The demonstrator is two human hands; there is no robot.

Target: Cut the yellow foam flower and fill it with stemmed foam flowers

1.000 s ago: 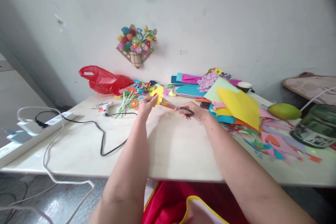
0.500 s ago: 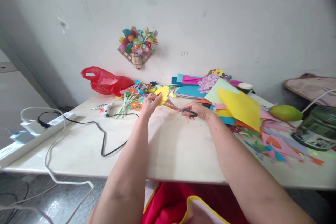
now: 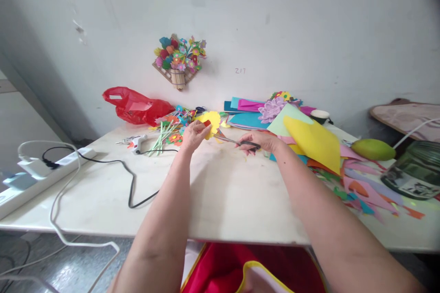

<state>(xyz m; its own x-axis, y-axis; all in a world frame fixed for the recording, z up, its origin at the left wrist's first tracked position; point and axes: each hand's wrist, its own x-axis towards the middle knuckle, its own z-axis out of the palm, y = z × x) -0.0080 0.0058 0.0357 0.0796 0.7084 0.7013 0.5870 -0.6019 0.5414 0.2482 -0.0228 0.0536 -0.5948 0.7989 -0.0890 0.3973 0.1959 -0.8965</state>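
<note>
My left hand (image 3: 194, 134) is closed on a yellow paper flower (image 3: 212, 122) with a small red piece at its middle, held just above the white table (image 3: 220, 192). Black-handled scissors (image 3: 237, 142) are gripped in my right hand (image 3: 257, 142); their blades point left and reach the flower's lower edge. Both forearms stretch over the table's front edge.
A glue gun (image 3: 137, 142) with a black cord (image 3: 130, 183) and green sticks (image 3: 161, 135) lie at the left. A red plastic bag (image 3: 137, 106) sits at the back. Coloured paper sheets (image 3: 309, 139) and scraps cover the right side, beside a green mango (image 3: 373, 149) and a jar (image 3: 410, 169). A power strip (image 3: 44, 169) lies far left.
The left hand has turned the yellow flower, and a red piece now shows at its middle. The scissors have shifted slightly right and lie flatter against the flower's edge.
</note>
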